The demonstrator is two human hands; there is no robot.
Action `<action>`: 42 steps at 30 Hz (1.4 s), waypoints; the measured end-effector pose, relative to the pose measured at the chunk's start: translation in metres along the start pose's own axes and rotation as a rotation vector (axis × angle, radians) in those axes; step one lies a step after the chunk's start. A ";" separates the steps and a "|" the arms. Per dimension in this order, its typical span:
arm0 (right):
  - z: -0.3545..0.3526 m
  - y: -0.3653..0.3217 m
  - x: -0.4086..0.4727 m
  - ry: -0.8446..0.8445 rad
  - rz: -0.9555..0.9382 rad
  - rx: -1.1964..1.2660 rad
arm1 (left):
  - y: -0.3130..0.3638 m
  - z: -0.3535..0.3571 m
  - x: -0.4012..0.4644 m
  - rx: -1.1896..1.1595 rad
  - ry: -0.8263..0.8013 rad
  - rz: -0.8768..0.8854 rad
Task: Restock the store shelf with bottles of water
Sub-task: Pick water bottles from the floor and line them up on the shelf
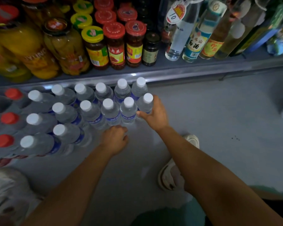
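Several clear water bottles with white caps and blue labels stand in rows on the grey floor below the shelf edge [170, 74]. My right hand [155, 115] grips the rightmost front bottle [145, 105] around its body, thumb on the near side. Next to it stands another bottle [128, 111]. My left hand [115, 137] hovers with curled fingers just in front of the front row and holds nothing. Further left stand more white-capped bottles [62, 111].
On the shelf above stand jars of yellow fruit [62, 46], red-lidded sauce jars [116, 44] and tall glass bottles [178, 35]. Red-capped bottles [10, 118] line the far left. My sandalled foot [171, 175] is on the floor near my right arm.
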State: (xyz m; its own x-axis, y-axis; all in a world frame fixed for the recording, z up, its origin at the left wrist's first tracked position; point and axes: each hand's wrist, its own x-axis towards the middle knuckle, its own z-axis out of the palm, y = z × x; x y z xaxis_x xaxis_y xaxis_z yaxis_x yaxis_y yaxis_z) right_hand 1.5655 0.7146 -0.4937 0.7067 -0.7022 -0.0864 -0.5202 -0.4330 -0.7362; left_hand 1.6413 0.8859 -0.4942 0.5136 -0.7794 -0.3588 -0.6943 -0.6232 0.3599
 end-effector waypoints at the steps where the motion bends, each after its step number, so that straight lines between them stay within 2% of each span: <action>1: -0.001 0.000 0.003 -0.009 -0.006 -0.010 | -0.001 0.000 0.000 -0.001 -0.003 0.001; 9: -0.031 -0.010 -0.007 -0.043 0.018 -0.084 | -0.004 -0.015 -0.025 -0.017 0.034 0.005; 14: -0.077 -0.054 -0.033 -0.040 -0.040 -0.202 | 0.008 -0.059 -0.049 -0.039 0.133 0.045; 18: -0.119 -0.108 -0.053 -0.048 -0.128 -0.222 | 0.026 -0.112 -0.078 0.018 0.244 0.098; 24: -0.177 -0.219 -0.084 -0.018 -0.373 -0.182 | 0.044 -0.204 -0.129 0.132 0.489 0.148; 31: -0.217 -0.333 -0.082 0.041 -0.588 -0.090 | 0.035 -0.312 -0.162 0.250 0.717 0.168; 37: -0.230 -0.424 -0.050 -0.026 -0.711 -0.088 | 0.016 -0.403 -0.164 0.292 0.808 0.133; 42: -0.229 -0.492 0.000 0.010 -0.761 -0.050 | -0.012 -0.472 -0.148 0.285 0.832 0.083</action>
State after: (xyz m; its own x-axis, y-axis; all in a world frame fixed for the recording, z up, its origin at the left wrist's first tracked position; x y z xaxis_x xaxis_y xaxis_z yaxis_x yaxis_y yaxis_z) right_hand 1.7116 0.7984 0.0226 0.8748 -0.2046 0.4391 0.0874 -0.8249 -0.5585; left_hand 1.8119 0.9781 -0.0388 0.5790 -0.6852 0.4420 -0.7883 -0.6089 0.0886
